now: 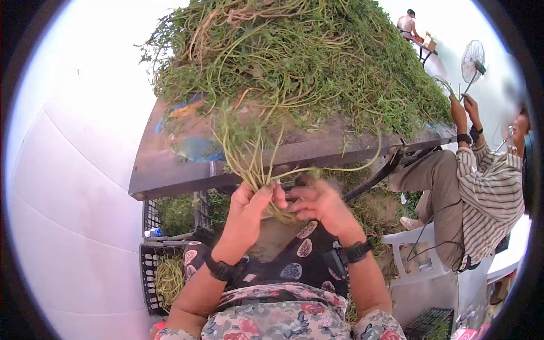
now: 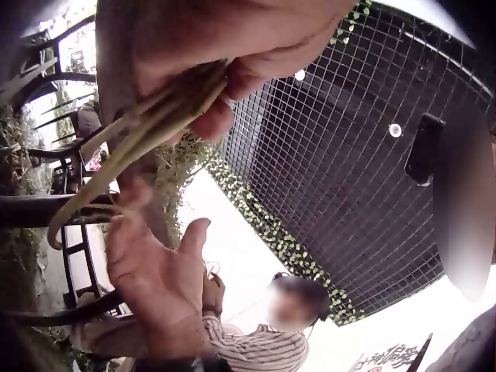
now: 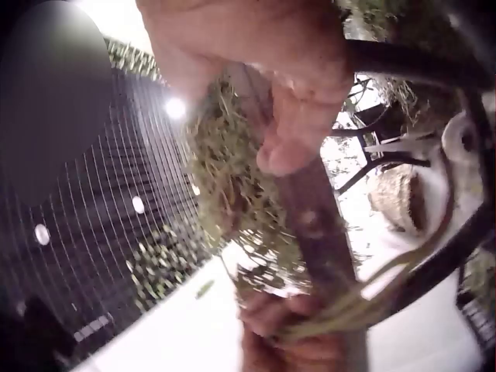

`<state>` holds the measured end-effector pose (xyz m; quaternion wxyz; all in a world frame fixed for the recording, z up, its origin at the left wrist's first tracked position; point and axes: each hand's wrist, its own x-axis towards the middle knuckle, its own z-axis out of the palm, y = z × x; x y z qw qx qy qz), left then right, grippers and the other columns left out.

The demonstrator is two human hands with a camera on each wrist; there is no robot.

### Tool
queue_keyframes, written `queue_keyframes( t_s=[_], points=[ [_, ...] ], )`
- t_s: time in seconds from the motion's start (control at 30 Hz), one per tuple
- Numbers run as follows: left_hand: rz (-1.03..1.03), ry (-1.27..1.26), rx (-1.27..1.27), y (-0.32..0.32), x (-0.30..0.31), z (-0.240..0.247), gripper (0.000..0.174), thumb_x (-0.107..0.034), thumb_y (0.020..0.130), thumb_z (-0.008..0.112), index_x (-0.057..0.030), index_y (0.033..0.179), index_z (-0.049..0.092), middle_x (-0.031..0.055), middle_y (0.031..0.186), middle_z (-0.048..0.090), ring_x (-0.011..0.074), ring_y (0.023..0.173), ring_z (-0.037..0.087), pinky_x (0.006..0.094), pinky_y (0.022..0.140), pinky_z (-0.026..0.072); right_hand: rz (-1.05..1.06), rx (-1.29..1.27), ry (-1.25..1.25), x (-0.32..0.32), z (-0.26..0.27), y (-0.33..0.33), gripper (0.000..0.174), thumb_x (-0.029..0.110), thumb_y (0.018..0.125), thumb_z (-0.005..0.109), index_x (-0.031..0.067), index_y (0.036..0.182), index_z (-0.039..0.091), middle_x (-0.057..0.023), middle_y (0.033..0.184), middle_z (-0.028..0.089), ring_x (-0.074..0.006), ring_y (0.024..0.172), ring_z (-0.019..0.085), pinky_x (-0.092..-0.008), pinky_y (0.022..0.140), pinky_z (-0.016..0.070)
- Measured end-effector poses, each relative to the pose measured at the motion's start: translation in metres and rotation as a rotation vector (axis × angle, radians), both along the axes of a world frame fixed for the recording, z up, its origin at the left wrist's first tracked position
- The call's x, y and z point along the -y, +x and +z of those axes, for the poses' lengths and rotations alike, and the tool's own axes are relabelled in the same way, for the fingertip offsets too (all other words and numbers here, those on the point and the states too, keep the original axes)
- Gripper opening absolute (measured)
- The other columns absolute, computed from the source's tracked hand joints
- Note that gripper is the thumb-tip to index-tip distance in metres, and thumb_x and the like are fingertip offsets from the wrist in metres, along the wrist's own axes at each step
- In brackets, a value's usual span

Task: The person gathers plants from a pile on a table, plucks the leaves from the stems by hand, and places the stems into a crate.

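My left hand grips a small bunch of green leafy stems, its thumb laid across them. The leafy tops point away toward the table, and the bare stem ends stick out below the fist, bent at their tips in the left wrist view. One long stem curves off to the right. Close beside the bunch is my right hand, blurred, its fingers loosely spread. The left wrist view shows that hand's palm with the thumb apart and nothing held in it.
A large heap of the same greens covers the dark table ahead. Black crates with greens stand below left. On the right, a person in a striped shirt sits near a white plastic chair. A fan stands farther back.
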<state>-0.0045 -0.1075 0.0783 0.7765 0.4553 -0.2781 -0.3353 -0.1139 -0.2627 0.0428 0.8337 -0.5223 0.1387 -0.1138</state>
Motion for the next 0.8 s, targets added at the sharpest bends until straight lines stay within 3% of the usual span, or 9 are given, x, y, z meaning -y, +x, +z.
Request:
queue_keyframes(
  t_s=[0.1,0.27,0.4,0.5,0.63,0.77,0.8],
  points=[
    [-0.032,-0.035,0.008,0.005,-0.001,-0.008,0.014,-0.019,0.089,0.049,-0.0055,0.095,0.05,0.003,0.078,0.054,0.012,0.069,0.053,0.0314,0.073,0.046,-0.282,0.355,0.636,0.031,-0.012,0.001,0.028,0.024,0.085,0.055,0.0051,0.103,0.046,-0.0112,0.104,0.056,-0.0212,0.086,0.058,-0.0314,0.069,0.0502],
    [-0.074,-0.034,-0.057,0.001,0.0,-0.004,0.013,-0.018,0.089,0.049,-0.0058,0.094,0.05,0.0024,0.075,0.052,0.0123,0.065,0.05,0.0313,0.071,0.0452,-0.522,0.181,0.257,0.033,-0.003,0.016,0.025,0.019,0.084,0.057,0.0067,0.102,0.046,-0.0092,0.098,0.056,-0.0181,0.086,0.057,-0.0294,0.067,0.0496],
    [-0.065,-0.058,-0.04,0.005,-0.006,-0.001,0.013,-0.017,0.088,0.049,-0.0054,0.093,0.051,0.0028,0.072,0.051,0.0127,0.064,0.049,0.0315,0.068,0.0443,-0.561,0.085,-0.046,0.017,0.001,0.015,0.023,0.017,0.085,0.056,0.0062,0.103,0.047,-0.0072,0.093,0.057,-0.0153,0.08,0.058,-0.0275,0.065,0.0488],
    [-0.028,0.041,-0.045,0.005,-0.01,0.004,0.013,-0.018,0.088,0.049,-0.0054,0.093,0.051,0.0025,0.067,0.05,0.0117,0.061,0.048,0.0298,0.063,0.0437,-0.467,0.118,-0.099,0.003,0.009,0.006,0.018,0.015,0.086,0.054,0.0051,0.101,0.051,-0.0065,0.088,0.059,-0.014,0.074,0.059,-0.0255,0.063,0.0485],
    [-0.061,0.072,0.101,0.006,-0.015,0.0,0.017,-0.021,0.087,0.049,-0.0052,0.093,0.051,0.0019,0.061,0.048,0.0102,0.055,0.045,0.0263,0.056,0.0407,-0.582,0.227,-0.199,-0.002,0.03,0.001,0.015,0.015,0.088,0.05,0.0036,0.098,0.053,-0.006,0.084,0.06,-0.013,0.072,0.059,-0.0252,0.063,0.0481],
    [-0.056,0.124,0.097,0.0,-0.027,0.007,0.021,-0.024,0.089,0.046,-0.0052,0.1,0.047,0.0009,0.058,0.044,0.0082,0.05,0.039,0.0228,0.049,0.0331,-0.884,0.255,-0.531,-0.013,0.052,-0.003,0.014,0.014,0.089,0.048,0.0021,0.095,0.053,-0.0061,0.085,0.059,-0.0129,0.075,0.057,-0.0252,0.065,0.0461],
    [-0.042,0.128,0.087,-0.001,-0.03,0.009,0.021,-0.023,0.09,0.046,-0.0054,0.101,0.047,0.0006,0.057,0.043,0.0081,0.049,0.038,0.0226,0.048,0.032,-0.917,0.288,-0.627,-0.012,0.049,-0.008,0.012,0.01,0.087,0.047,0.0016,0.088,0.056,-0.0064,0.08,0.06,-0.0141,0.072,0.057,-0.0254,0.062,0.0453]
  ],
)
